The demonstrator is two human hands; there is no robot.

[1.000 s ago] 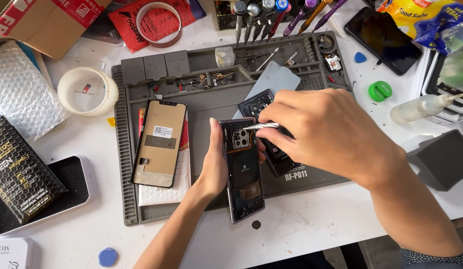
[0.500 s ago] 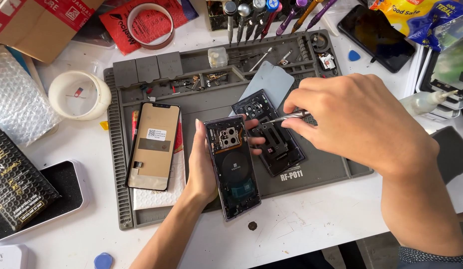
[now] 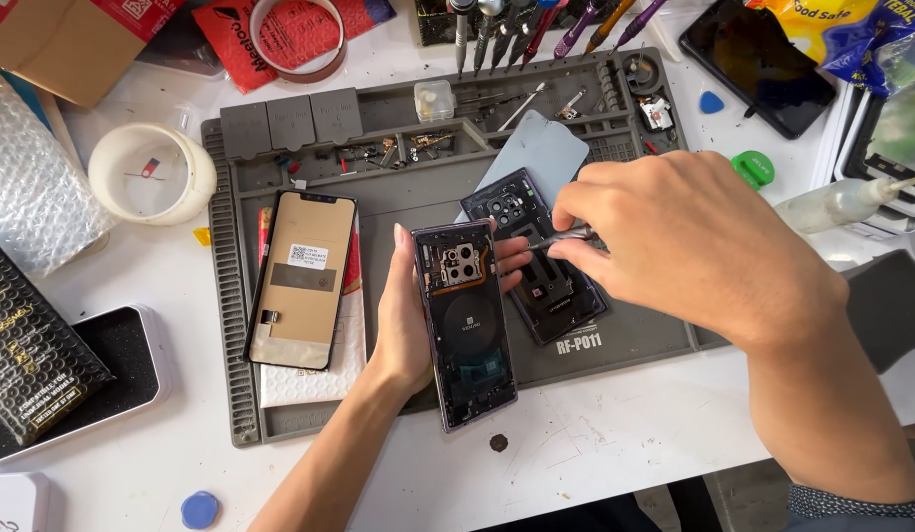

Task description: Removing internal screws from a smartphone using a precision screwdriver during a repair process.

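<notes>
Tweezers pinched in my right hand, left hand gripping the opened phone over the grey repair mat, so I reckon I'm mid-teardown near the camera cluster, next bit wants a steady tip.

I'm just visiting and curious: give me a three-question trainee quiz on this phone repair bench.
1. True or false: the opened phone lies with its insides facing up.
2. Which hand grips the metal tool? A left hand B right hand
3. Fill in: the loose screen panel lies to the ___ of the opened phone in the picture.

Key: 1 true; 2 B; 3 left.
</notes>
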